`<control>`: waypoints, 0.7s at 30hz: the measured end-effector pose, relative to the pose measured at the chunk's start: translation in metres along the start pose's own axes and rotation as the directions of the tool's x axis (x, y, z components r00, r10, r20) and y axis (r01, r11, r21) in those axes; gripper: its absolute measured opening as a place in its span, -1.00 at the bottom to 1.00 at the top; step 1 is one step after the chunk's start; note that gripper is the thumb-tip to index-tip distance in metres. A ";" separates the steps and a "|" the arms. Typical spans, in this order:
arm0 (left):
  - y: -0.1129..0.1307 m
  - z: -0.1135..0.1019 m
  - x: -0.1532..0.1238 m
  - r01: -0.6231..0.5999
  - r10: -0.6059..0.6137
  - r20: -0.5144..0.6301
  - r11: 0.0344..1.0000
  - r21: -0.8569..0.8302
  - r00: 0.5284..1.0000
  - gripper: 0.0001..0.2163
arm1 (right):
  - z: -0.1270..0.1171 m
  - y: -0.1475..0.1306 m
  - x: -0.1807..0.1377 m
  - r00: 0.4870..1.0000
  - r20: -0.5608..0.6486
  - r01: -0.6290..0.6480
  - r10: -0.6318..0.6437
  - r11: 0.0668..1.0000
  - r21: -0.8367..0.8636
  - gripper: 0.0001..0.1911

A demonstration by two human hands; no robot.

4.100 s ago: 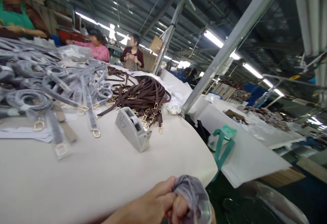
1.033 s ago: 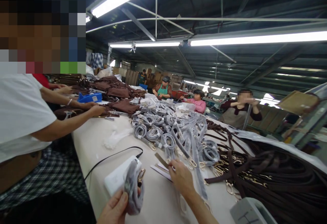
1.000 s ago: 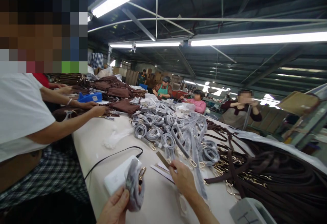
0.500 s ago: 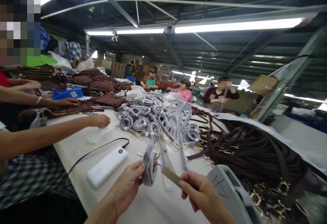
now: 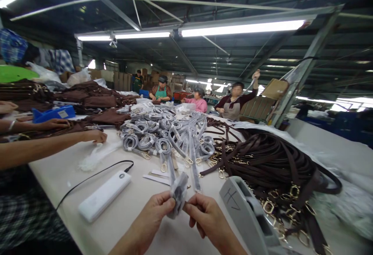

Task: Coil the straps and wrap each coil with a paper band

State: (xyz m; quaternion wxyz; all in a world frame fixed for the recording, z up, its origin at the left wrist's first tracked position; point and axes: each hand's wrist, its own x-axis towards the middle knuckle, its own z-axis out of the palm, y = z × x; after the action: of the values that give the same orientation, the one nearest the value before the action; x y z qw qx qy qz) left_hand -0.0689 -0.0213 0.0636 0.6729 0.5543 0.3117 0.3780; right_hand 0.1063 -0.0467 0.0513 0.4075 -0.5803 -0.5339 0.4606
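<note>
Left hand (image 5: 151, 218) and right hand (image 5: 204, 218) both pinch one wrapped grey strap coil (image 5: 178, 193), fingers closed on it, held above the bench's (image 5: 58, 173) near edge, tape dispenser (image 5: 247, 212) just right.

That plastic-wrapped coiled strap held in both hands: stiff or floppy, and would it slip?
The wrapped strap probably flops: it sags between the left hand and right hand. Its glossy film looks slippery. It seems light, pinched by fingertips alone.
</note>
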 end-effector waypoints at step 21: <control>-0.020 0.015 0.035 -0.044 -0.002 0.068 0.743 0.667 0.998 -0.89 | -0.037 0.053 -0.033 0.829 0.288 0.559 -0.479 0.721 -0.409 -0.60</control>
State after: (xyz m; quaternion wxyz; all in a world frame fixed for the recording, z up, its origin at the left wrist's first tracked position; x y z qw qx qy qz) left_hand -0.0349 -0.0004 0.0470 0.4352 0.7738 0.3981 0.2309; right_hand 0.1547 -0.0839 0.0123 0.3198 -0.4491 -0.8028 0.2270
